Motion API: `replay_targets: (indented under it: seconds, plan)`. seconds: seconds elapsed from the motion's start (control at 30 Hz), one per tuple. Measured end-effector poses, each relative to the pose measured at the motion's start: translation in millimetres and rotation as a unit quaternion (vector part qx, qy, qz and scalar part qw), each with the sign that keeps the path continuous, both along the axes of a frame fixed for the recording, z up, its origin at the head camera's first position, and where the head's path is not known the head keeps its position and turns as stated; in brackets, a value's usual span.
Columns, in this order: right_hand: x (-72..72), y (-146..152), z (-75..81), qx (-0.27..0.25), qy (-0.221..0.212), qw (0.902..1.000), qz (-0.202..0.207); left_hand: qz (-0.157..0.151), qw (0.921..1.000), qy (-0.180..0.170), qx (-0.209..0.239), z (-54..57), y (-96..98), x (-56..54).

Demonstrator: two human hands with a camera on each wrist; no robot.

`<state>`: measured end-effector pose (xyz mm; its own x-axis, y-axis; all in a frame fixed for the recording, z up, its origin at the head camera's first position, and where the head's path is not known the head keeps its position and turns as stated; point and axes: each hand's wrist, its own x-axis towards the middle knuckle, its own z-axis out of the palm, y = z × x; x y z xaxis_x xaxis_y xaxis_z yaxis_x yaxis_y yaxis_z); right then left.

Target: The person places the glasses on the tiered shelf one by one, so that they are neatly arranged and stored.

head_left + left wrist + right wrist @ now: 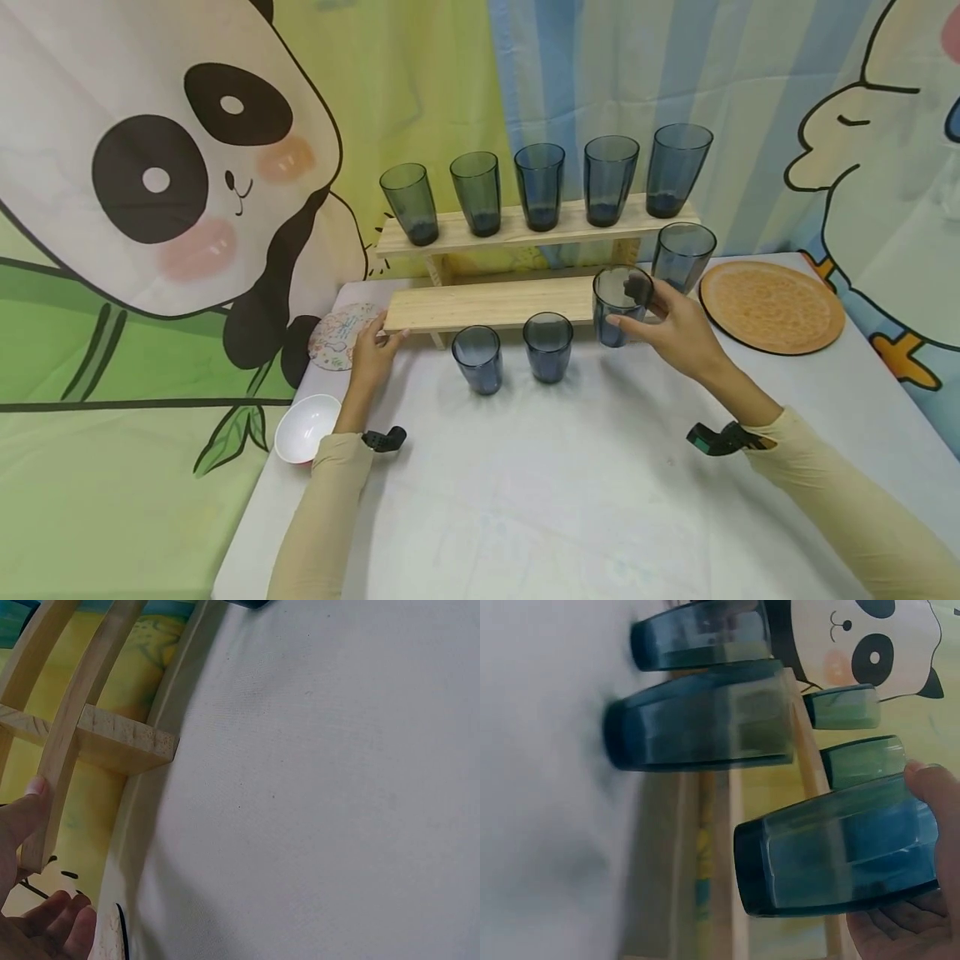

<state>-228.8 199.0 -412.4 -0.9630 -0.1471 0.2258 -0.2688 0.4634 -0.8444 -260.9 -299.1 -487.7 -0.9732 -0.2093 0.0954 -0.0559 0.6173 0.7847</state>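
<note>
In the head view my right hand (678, 329) grips a blue-grey glass tumbler (619, 304) upright in front of the lower tier's right part. The right wrist view shows the thumb and fingers round this tumbler (840, 851), its base off the table. My left hand (371, 354) holds the left end of a two-tier wooden rack (480, 306), thumb on the front edge in the left wrist view. Two like tumblers, one left (480, 360) and one right (548, 348), stand on the table before the rack. Another tumbler (681, 254) stands at the lower tier's right end.
Several tumblers (540, 187) line the rack's upper tier (517, 236). A round brown mat (772, 308) lies to the right on the white table (562, 500). At left are a patterned round mat (341, 337) and a white bowl (303, 429). A printed curtain (420, 83) hangs behind.
</note>
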Motion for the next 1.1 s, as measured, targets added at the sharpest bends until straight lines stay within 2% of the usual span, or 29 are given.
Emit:
replay_targets:
  seconds: [0.1, 0.2, 0.33, 0.5, 0.63, 0.9, 1.1]
  plan:
    - [-14.0, -5.5, 11.5, -0.006, 0.014, 0.9999, -0.004, -0.001, 1.0, -0.001, -0.001, 0.0, 0.5, -1.6]
    - [-29.7, -12.4, 16.2, -0.006, 0.019, 0.9996, -0.02, 0.001, 1.0, -0.004, -0.004, 0.2, 0.3, -2.2]
    - [-47.3, -19.7, 15.4, -0.001, 0.016, 0.999, -0.041, 0.0, 0.9999, -0.008, -0.01, 0.6, 0.1, -1.9]
    - [-61.9, -25.3, 10.4, 0.003, 0.017, 0.9985, -0.053, 0.0, 0.9998, -0.013, -0.013, 0.6, -0.7, -1.4]
    - [-68.7, -27.0, 6.8, 0.005, 0.018, 0.9982, -0.058, 0.001, 0.9998, -0.014, -0.014, 0.8, -1.1, -1.1]
    - [-72.9, -25.2, 3.6, 0.012, 0.008, 0.998, -0.062, 0.003, 0.9998, -0.012, -0.014, 1.6, -0.2, -1.5]
    - [-71.8, -23.8, 7.6, 0.023, -0.021, 0.9983, -0.048, 0.003, 0.9998, -0.01, -0.016, 0.8, -0.5, -2.2]
